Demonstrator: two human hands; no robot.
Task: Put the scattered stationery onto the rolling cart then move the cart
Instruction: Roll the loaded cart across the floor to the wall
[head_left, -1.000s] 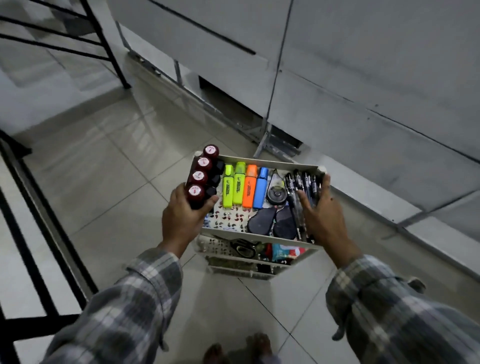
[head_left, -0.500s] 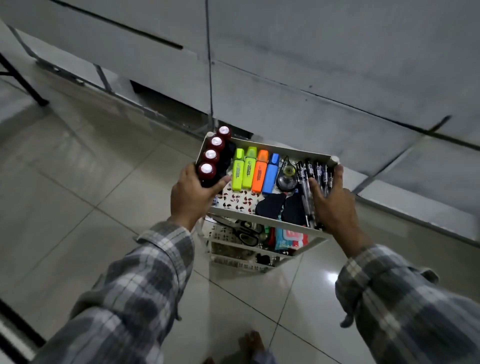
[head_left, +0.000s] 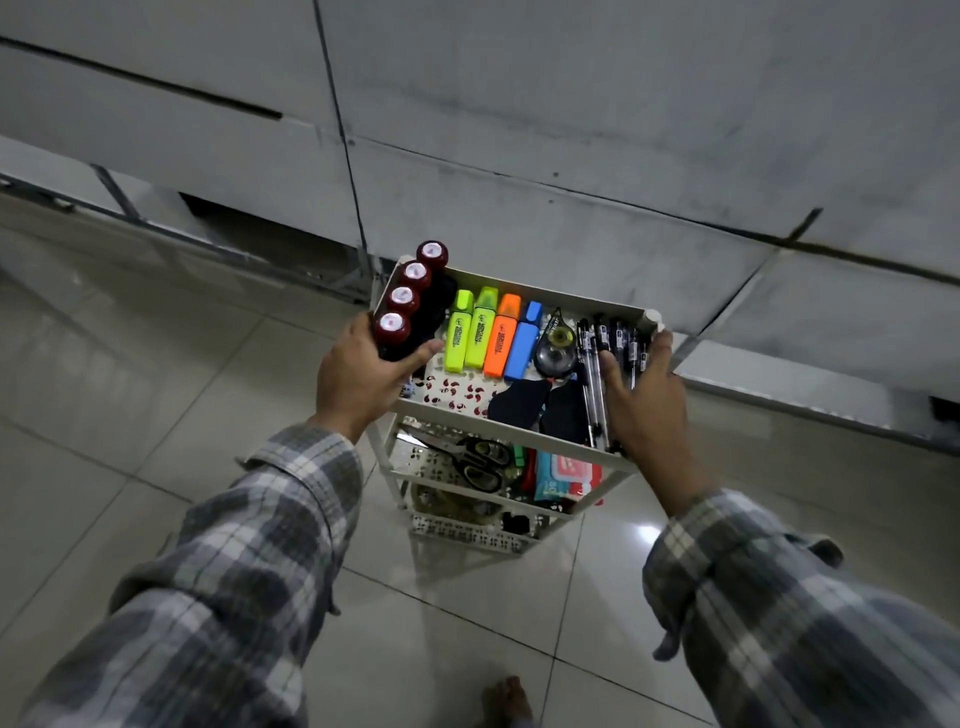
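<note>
Gripping cart (head_left: 511, 430) sides, left hand (head_left: 363, 376), right hand (head_left: 647, 402).

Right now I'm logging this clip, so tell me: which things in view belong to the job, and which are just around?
Job:
cart
highlighters
pens
tape
bottles
scissors
left hand
right hand

Just around:
wall panels
floor tiles

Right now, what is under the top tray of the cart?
Under the top tray a second shelf holds black scissors, a teal packet and something red. A lower shelf shows dark items; most of it is covered.
</note>
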